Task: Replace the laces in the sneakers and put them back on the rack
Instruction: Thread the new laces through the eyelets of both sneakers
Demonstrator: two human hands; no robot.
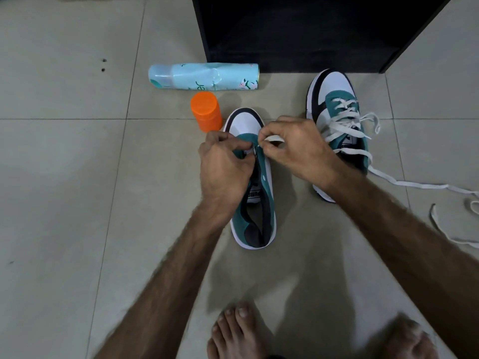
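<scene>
The right hand pinches the end of a flat white lace between thumb and fingertips, over the front eyelets of the near sneaker. The left hand has its fingers curled on the teal eyelet edge of the same shoe, pinching it beside the lace. That teal, white and black low-top sneaker stands on the pale tiled floor, toe pointing away from the person, its tongue and opening bare of lacing behind the hands. Just beside its toe stands an orange plastic cylindrical container, and beyond that a light blue spray can lies on its side. To the right, the matching second sneaker stands apart, with loose white laces trailing off across the floor. A dark wooden rack rises behind. Two bare feet show at the bottom edge.
</scene>
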